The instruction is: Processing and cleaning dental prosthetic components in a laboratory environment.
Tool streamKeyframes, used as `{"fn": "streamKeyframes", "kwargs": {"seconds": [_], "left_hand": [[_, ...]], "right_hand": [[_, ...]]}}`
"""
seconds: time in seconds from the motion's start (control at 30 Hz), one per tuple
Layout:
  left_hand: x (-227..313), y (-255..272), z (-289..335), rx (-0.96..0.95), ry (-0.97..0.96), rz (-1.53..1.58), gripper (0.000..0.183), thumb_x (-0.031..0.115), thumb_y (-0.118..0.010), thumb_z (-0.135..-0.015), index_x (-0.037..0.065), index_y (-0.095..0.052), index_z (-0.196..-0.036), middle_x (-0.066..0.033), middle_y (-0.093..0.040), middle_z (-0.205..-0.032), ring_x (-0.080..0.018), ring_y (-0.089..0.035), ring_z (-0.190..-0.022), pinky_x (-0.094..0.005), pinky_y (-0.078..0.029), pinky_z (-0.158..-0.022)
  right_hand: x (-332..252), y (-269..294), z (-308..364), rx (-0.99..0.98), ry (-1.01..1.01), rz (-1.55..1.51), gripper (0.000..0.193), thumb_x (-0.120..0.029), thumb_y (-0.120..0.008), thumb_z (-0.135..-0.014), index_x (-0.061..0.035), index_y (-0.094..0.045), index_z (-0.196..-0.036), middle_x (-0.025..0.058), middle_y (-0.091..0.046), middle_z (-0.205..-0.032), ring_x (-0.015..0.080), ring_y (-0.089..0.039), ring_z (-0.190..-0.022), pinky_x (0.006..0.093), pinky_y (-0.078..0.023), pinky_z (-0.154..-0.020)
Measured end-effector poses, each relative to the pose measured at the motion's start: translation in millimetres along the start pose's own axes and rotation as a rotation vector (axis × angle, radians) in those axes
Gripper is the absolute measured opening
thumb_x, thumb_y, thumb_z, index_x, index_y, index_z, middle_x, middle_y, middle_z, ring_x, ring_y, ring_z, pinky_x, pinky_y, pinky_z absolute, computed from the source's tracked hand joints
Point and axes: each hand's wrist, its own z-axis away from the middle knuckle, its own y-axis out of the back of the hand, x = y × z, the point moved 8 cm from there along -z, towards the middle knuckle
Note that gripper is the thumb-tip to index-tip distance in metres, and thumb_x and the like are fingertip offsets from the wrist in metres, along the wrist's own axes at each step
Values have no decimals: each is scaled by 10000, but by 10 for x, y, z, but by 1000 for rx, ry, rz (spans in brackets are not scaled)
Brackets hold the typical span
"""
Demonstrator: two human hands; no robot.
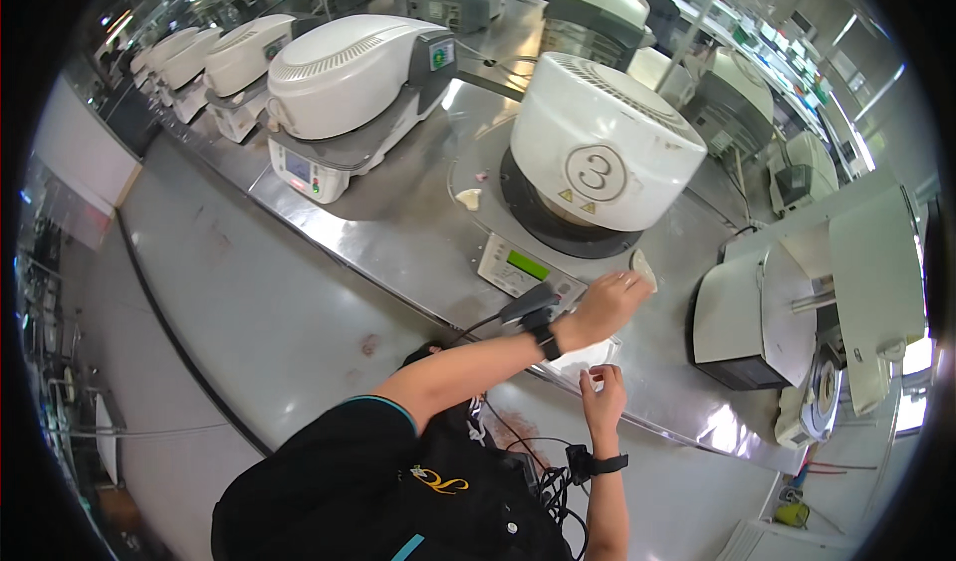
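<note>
My left hand (pixel 602 310) reaches across to the right side of a furnace's base, fingers bent together. A cream-coloured flat piece (pixel 643 265) lies right at its fingertips; whether they grip it or something smaller is hidden. Just below, my right hand (pixel 604 404) is closed in a pinch at the bench edge, beside a small white tray or sheet (pixel 586 360); what the pinch holds is too small to tell. The furnace (pixel 607 143) has a white round head raised above a dark round base, and a control panel (pixel 525 265) with a green display.
Another cream piece (pixel 468 199) lies on the left of the same base. More white furnaces (pixel 349 73) line the steel bench (pixel 398 252) to the left and behind. A boxy grey-white machine (pixel 752 312) stands at right. Cables (pixel 553 491) hang by my right forearm.
</note>
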Motion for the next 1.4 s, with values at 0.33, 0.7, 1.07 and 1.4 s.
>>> {"fn": "streamKeyframes", "kwargs": {"seconds": [0.33,0.7,1.07,1.4], "left_hand": [[-1453,1990,391,314,557,43,102,19,-627,-719,22,-621,-821,-88,-620,-782,-188,-602,-699,-281,-459,-627],[-2061,1950,240,126,462,78,97,-2,-665,-688,6,-627,-778,-75,-589,-852,-159,-590,-690,-253,-469,-634],[-2040,1922,218,-52,273,71,121,8,-615,-722,0,-620,-843,-108,-577,-940,-245,-602,-782,-298,-481,-655],[-3171,3525,229,177,704,-650,160,96,-611,-725,11,-573,-855,-136,-605,-824,-306,-525,-882,-381,-395,-772]], "right_hand": [[-321,-222,-139,4,-28,-29,143,-107,-659,-686,-43,-540,-731,70,-545,-749,211,-552,-665,309,-436,-585],[-1104,-317,-470,-8,69,-1,143,-91,-658,-689,-37,-544,-757,74,-564,-790,224,-566,-702,309,-452,-616],[-1629,-462,-655,47,74,9,158,-64,-677,-661,-58,-553,-760,74,-575,-824,244,-577,-743,315,-465,-627],[-1906,-504,-705,57,74,10,154,-48,-672,-667,-42,-552,-763,82,-576,-826,249,-575,-744,320,-464,-638]]}}
